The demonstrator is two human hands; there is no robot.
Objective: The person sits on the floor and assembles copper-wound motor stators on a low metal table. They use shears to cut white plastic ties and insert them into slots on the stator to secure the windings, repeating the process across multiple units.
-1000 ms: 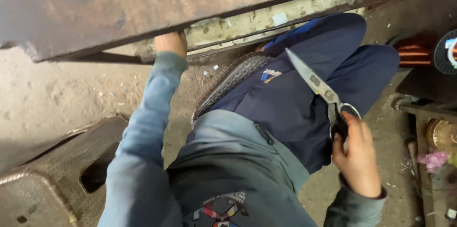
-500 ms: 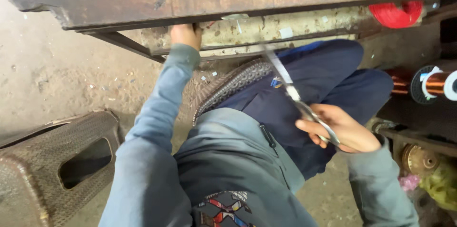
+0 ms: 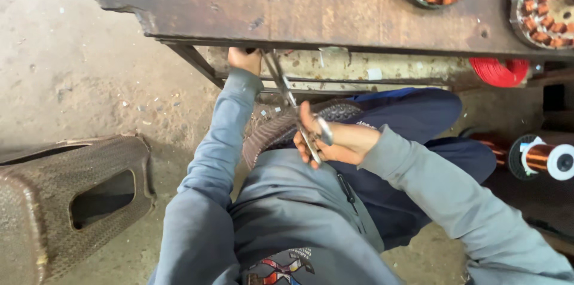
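The right hand (image 3: 335, 141) is clenched through the handles of the scissors (image 3: 293, 106), whose blades point up toward the left hand (image 3: 245, 59). That hand reaches under the edge of the rusty workbench (image 3: 311, 4), its fingers curled on something hidden, perhaps a wire. For a clean snip, the blade tips should sit just beside the left fingertips, square to whatever they pinch.
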